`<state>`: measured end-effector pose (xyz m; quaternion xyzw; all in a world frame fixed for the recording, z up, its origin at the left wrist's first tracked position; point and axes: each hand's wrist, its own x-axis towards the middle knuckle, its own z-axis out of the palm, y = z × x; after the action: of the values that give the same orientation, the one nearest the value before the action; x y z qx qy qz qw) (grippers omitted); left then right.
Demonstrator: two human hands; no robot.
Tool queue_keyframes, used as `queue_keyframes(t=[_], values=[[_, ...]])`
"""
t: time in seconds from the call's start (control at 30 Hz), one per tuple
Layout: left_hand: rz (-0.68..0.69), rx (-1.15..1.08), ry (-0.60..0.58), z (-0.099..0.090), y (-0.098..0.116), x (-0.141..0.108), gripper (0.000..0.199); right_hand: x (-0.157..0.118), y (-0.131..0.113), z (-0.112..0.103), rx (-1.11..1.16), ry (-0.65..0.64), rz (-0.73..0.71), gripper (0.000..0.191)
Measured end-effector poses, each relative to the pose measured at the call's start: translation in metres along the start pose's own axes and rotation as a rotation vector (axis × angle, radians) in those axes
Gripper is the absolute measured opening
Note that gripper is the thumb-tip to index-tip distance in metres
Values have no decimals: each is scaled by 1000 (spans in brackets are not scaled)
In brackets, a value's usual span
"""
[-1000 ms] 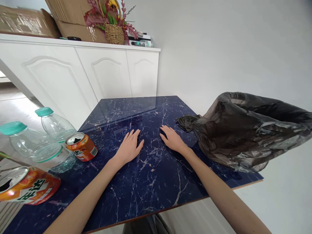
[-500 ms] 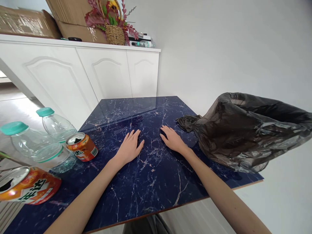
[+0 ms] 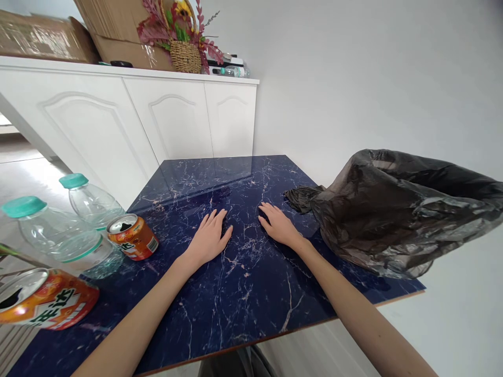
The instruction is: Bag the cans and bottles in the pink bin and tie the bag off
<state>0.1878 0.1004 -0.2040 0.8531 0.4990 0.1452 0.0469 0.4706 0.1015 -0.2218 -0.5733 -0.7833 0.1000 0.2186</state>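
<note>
Glossy, dark blue and pale-veined, the tabletop (image 3: pixel 243 301) supports the left hand (image 3: pixel 209 238) and right hand (image 3: pixel 279 225), both loosely spread.

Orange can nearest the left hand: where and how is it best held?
Probably take the orange can around its curved side, from the right: it stands upright, that side faces the left hand, and bottles stand close on its left.

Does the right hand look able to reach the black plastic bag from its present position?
Probably yes: the right hand rests palm-down on the blue table, and nothing visible stands between it and the black bag.
</note>
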Motion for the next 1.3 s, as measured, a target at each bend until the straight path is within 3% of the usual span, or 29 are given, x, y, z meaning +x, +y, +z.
queue_keyframes(t=[1.3], values=[[22, 1, 49, 7, -5, 0, 72, 0, -4, 3, -25, 30, 2, 61]])
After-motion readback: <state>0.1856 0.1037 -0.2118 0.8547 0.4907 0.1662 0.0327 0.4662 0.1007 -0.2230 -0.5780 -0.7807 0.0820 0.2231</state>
